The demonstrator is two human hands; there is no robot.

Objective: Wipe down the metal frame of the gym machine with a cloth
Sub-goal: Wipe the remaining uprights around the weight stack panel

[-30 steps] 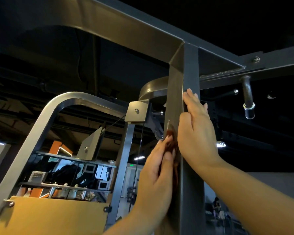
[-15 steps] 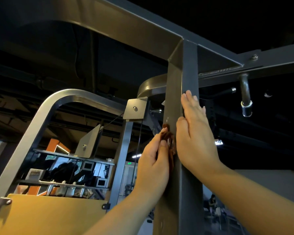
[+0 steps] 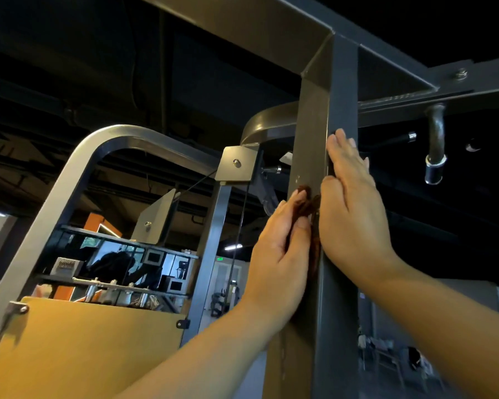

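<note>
A dark grey square upright post (image 3: 314, 125) of the gym machine rises in front of me and joins a top beam (image 3: 242, 24). A brown cloth (image 3: 305, 203) is pressed against the post's left face and corner, mostly hidden under my hands. My left hand (image 3: 277, 254) presses the cloth flat to the left face, fingers straight and pointing up. My right hand (image 3: 355, 214) lies flat on the post's right face, fingers extended upward, its thumb touching the cloth at the corner.
A curved silver frame arch (image 3: 98, 151) with an orange panel (image 3: 78, 344) stands at the left. A pulley bracket plate (image 3: 236, 167) and cable sit just left of the post. A hanging handle (image 3: 435, 145) protrudes under the right cross beam (image 3: 444, 82).
Both hands have slid a little upward along the post with the cloth between them; the camera view has tilted slightly.
</note>
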